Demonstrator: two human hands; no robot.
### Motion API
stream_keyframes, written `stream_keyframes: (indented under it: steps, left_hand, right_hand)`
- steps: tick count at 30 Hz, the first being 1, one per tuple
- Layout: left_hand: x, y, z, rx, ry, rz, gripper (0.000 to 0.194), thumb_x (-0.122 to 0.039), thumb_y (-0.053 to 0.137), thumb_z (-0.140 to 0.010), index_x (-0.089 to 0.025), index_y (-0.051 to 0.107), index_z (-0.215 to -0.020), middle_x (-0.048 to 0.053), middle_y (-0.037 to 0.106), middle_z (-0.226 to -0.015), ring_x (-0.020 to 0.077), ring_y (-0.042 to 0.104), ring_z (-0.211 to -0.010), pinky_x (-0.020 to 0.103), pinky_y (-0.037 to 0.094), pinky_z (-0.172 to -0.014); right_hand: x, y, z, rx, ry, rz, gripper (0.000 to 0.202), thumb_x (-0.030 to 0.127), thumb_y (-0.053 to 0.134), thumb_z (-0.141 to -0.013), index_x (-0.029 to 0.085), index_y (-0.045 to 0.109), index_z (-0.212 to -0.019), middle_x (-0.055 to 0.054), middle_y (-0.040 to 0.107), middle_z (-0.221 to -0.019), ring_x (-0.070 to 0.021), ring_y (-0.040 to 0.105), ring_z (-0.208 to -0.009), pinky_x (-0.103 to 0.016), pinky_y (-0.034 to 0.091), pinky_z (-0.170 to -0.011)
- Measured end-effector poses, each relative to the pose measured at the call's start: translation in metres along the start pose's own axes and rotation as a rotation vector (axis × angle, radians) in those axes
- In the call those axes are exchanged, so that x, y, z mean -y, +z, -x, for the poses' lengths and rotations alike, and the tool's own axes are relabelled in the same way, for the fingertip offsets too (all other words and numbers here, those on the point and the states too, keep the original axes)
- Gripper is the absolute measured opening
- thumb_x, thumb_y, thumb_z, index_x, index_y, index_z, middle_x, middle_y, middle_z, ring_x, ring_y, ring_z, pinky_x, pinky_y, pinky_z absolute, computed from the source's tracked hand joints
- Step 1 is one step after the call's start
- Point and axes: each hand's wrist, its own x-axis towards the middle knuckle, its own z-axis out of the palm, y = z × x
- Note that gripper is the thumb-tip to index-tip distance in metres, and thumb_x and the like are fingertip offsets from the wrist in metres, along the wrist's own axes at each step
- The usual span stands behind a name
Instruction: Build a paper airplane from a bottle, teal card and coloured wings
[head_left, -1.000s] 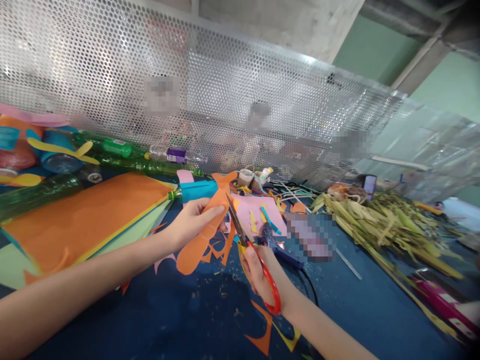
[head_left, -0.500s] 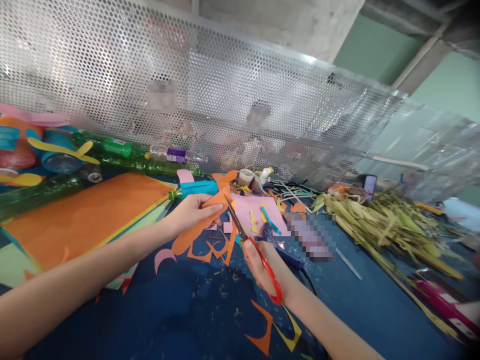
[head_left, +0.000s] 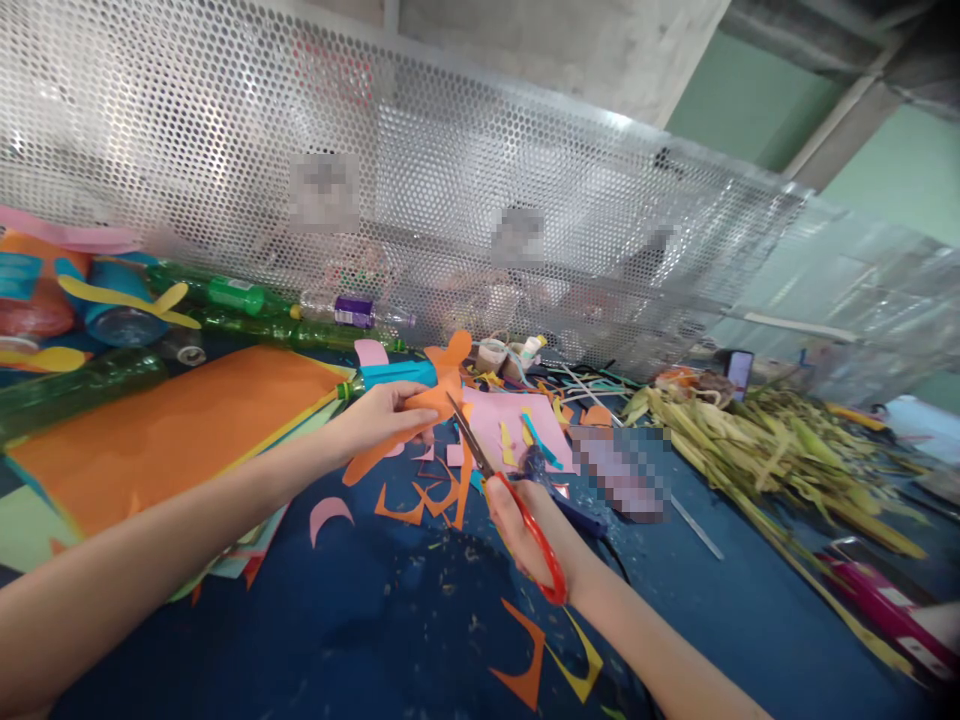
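Pinching thin, round-lobed orange cutout (head_left: 448, 376) above blue table (head_left: 337, 630): left hand (head_left: 390, 418). Right hand (head_left: 525, 525) grasping scissors (head_left: 471, 437), glossy red handles, metal blades seemingly touching paper edge.

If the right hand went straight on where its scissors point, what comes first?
The red-handled scissors in the right hand would likely meet the orange paper cutout in the left hand first; whether their tips touch it is unclear.

Setting: craft work area, probably a workshop. Evidence: blue tabletop (head_left: 360, 640) with paper sheets (head_left: 180, 430), scraps (head_left: 525, 655), scissors (head_left: 536, 535), bottles (head_left: 300, 330) and dried husks (head_left: 757, 440); perforated metal screen (head_left: 465, 180) behind.
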Motion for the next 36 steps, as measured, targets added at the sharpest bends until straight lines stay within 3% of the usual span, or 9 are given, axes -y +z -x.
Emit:
stream_keyframes:
  steps: [7, 11, 14, 16, 20, 26, 29, 32, 36]
  left_hand:
    - [-0.002, -0.006, -0.004, 0.183, -0.222, 0.543, 0.032, -0.03, 0.05, -0.082, -0.014, 0.058, -0.108, 0.007, 0.072, -0.08, 0.0171, 0.067, -0.062, 0.027, 0.05, -0.061]
    - [0.006, 0.004, -0.001, 0.204, -0.218, 0.62, 0.028, -0.019, 0.051, -0.079, -0.016, 0.057, -0.107, 0.007, 0.071, -0.083, 0.0148, 0.067, -0.065, 0.024, 0.051, -0.063]
    - [0.012, 0.015, 0.005, 0.225, -0.191, 0.583, 0.025, -0.027, 0.058, -0.081, -0.019, 0.055, -0.105, 0.002, 0.067, -0.076, 0.0099, 0.062, -0.053, 0.018, 0.046, -0.049]
    - [0.012, 0.024, 0.01, 0.251, -0.12, 0.514, 0.035, -0.028, 0.064, -0.077, -0.022, 0.053, -0.109, 0.0, 0.064, -0.078, 0.0098, 0.061, -0.055, 0.019, 0.046, -0.05]
    - [0.004, 0.044, 0.02, 0.107, 0.015, 0.412, 0.059, -0.022, 0.077, -0.064, -0.026, 0.046, -0.114, -0.007, 0.056, -0.069, 0.0074, 0.053, -0.055, 0.018, 0.043, -0.051]
    - [-0.003, 0.058, 0.032, 0.147, 0.007, 0.443, 0.041, -0.049, 0.075, -0.063, -0.017, 0.05, -0.071, -0.003, 0.052, -0.061, 0.0096, 0.05, -0.052, 0.023, 0.042, -0.051]
    - [-0.003, 0.058, 0.036, 0.121, 0.053, 0.481, 0.042, -0.058, 0.062, -0.073, -0.017, 0.054, -0.079, -0.001, 0.053, -0.064, 0.0115, 0.052, -0.055, 0.024, 0.042, -0.05]
    - [-0.005, 0.061, 0.04, 0.019, 0.025, 0.561, 0.041, -0.058, 0.052, -0.081, -0.018, 0.058, -0.089, -0.001, 0.053, -0.066, 0.011, 0.052, -0.057, 0.023, 0.041, -0.052]
    - [-0.011, 0.066, 0.044, -0.136, -0.038, 0.645, 0.032, -0.047, 0.059, -0.078, -0.015, 0.058, -0.073, 0.0, 0.053, -0.066, 0.0102, 0.05, -0.057, 0.022, 0.041, -0.053]
  right_hand:
    - [0.001, 0.006, -0.003, 0.042, 0.291, -0.264, 0.067, 0.081, 0.018, -0.077, 0.021, 0.037, -0.053, 0.007, 0.033, -0.038, -0.0058, 0.032, -0.025, -0.018, 0.026, -0.025]
    - [-0.003, 0.011, -0.003, 0.163, 0.314, -0.491, 0.075, 0.086, 0.005, -0.07, 0.02, 0.036, -0.053, 0.008, 0.033, -0.036, -0.0051, 0.033, -0.023, -0.016, 0.029, -0.024]
    - [-0.006, 0.017, -0.001, 0.183, 0.319, -0.602, 0.076, 0.087, 0.003, -0.067, 0.02, 0.036, -0.052, 0.008, 0.033, -0.035, -0.0054, 0.033, -0.022, -0.016, 0.03, -0.024]
    - [-0.006, 0.02, 0.001, 0.148, 0.286, -0.604, 0.076, 0.088, 0.004, -0.067, 0.02, 0.036, -0.052, 0.008, 0.032, -0.035, -0.0053, 0.033, -0.022, -0.016, 0.029, -0.024]
    - [-0.003, 0.028, 0.007, 0.027, 0.167, -0.475, 0.071, 0.086, 0.015, -0.07, 0.02, 0.037, -0.056, 0.009, 0.032, -0.037, -0.0043, 0.03, -0.023, -0.016, 0.027, -0.026]
    - [-0.003, 0.036, 0.017, -0.033, -0.051, -0.214, 0.065, 0.077, 0.02, -0.081, 0.021, 0.039, -0.055, 0.006, 0.031, -0.036, -0.0072, 0.031, -0.028, -0.021, 0.024, -0.031]
    - [-0.007, 0.035, 0.018, -0.053, -0.146, -0.162, 0.063, 0.076, 0.02, -0.082, 0.021, 0.038, -0.057, 0.005, 0.032, -0.041, -0.009, 0.035, -0.032, -0.023, 0.026, -0.034]
    - [-0.011, 0.031, 0.015, -0.042, -0.205, -0.043, 0.062, 0.073, 0.017, -0.084, 0.021, 0.037, -0.058, 0.003, 0.036, -0.045, -0.0108, 0.04, -0.038, -0.024, 0.029, -0.038]
    - [-0.01, 0.026, 0.012, -0.042, -0.275, 0.106, 0.063, 0.073, 0.016, -0.084, 0.021, 0.036, -0.054, 0.0, 0.039, -0.046, -0.0119, 0.041, -0.043, -0.025, 0.032, -0.042]
